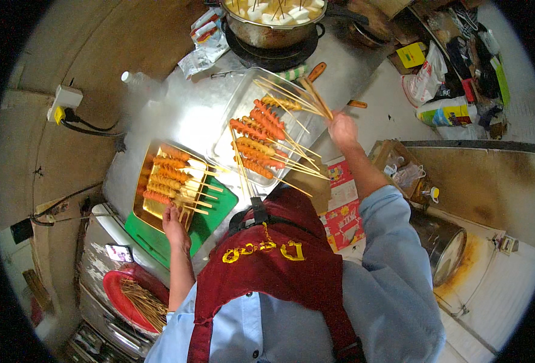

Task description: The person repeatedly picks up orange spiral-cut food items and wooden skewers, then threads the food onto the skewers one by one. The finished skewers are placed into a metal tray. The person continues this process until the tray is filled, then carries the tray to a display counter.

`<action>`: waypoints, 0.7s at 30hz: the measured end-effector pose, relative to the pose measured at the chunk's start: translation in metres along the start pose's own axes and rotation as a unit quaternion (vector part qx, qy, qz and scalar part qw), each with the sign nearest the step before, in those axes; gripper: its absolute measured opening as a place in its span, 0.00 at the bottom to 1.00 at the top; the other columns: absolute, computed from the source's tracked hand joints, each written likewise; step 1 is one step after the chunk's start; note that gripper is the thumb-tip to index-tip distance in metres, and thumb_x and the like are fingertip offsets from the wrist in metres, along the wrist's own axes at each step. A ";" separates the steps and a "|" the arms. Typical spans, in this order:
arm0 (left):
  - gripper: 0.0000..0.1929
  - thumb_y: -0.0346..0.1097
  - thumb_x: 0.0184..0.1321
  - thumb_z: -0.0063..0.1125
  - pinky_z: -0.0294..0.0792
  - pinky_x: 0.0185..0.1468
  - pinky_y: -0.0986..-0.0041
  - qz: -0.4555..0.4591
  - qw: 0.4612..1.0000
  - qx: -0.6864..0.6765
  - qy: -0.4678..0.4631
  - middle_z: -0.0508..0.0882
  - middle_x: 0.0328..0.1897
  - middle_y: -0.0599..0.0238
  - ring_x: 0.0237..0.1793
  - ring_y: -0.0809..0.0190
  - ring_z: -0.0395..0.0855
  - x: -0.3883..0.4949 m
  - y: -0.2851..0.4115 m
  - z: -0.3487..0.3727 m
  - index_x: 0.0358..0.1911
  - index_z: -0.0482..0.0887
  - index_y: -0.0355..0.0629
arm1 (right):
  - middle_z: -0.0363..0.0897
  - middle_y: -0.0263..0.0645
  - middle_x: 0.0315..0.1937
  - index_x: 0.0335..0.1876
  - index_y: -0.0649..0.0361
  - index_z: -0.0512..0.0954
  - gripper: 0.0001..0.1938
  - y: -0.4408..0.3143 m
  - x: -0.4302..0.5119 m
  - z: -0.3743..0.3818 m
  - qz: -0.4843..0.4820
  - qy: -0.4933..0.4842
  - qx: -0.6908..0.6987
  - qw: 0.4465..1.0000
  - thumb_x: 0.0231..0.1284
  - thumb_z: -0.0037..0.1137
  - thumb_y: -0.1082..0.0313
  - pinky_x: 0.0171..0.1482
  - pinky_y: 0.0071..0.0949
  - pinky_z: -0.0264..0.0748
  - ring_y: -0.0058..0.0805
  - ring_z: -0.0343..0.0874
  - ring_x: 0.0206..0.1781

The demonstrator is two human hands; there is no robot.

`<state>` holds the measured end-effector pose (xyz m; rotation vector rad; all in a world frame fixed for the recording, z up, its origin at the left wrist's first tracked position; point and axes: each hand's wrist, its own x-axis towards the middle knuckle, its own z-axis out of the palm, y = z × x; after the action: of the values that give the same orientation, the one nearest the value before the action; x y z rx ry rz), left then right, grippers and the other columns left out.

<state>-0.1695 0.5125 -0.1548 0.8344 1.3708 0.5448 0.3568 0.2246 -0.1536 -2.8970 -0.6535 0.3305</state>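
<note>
My left hand (176, 230) is at the near edge of a gold metal tray (140, 208), its fingertips at the sticks of the nearest spiral-cut sausage skewers (157, 196). Whether they grip a stick is unclear. Several orange and yellowish skewers lie side by side in that tray, which rests partly on a green cutting board (224, 199). My right hand (343, 130) is closed around flat wooden sticks (318, 99), at the right side of a clear plastic tray (222, 120). Red and yellow spiral sausage skewers (254, 131) lie in this tray, thin sticks pointing mostly right.
A pot (272, 34) of skewered white pieces in broth stands on a black burner (272, 54) at the back. A clear bottle (145, 84) stands left. A red basin (113, 295) holds sticks, near a phone (119, 253). A cardboard box (385, 156) sits at right.
</note>
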 end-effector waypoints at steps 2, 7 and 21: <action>0.23 0.39 0.78 0.55 0.73 0.69 0.59 0.006 1.000 0.006 0.010 0.78 0.70 0.60 0.70 0.54 0.77 -0.002 0.000 0.001 0.71 0.72 0.41 | 0.86 0.54 0.45 0.52 0.57 0.85 0.18 0.001 -0.006 -0.010 -0.015 -0.058 -0.043 0.997 0.66 0.63 0.53 0.52 0.53 0.81 0.57 0.86 0.50; 0.22 0.39 0.78 0.55 0.73 0.67 0.59 -0.005 1.000 -0.008 0.010 0.78 0.69 0.60 0.68 0.55 0.78 -0.006 -0.005 -0.001 0.71 0.72 0.41 | 0.88 0.53 0.41 0.47 0.60 0.85 0.19 -0.014 -0.034 -0.043 -0.054 -0.097 -0.035 0.993 0.67 0.61 0.50 0.52 0.53 0.82 0.56 0.86 0.47; 0.22 0.39 0.77 0.56 0.73 0.67 0.60 0.028 0.999 0.003 0.017 0.79 0.67 0.62 0.67 0.56 0.78 0.004 0.002 -0.003 0.69 0.72 0.41 | 0.86 0.56 0.34 0.42 0.63 0.85 0.19 -0.074 -0.079 -0.013 -0.093 -0.113 0.182 0.972 0.68 0.61 0.50 0.47 0.51 0.82 0.58 0.87 0.40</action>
<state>-0.1711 0.5180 -0.1556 0.8736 1.3834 0.5996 0.2609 0.2549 -0.1127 -2.4483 -0.7974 0.6825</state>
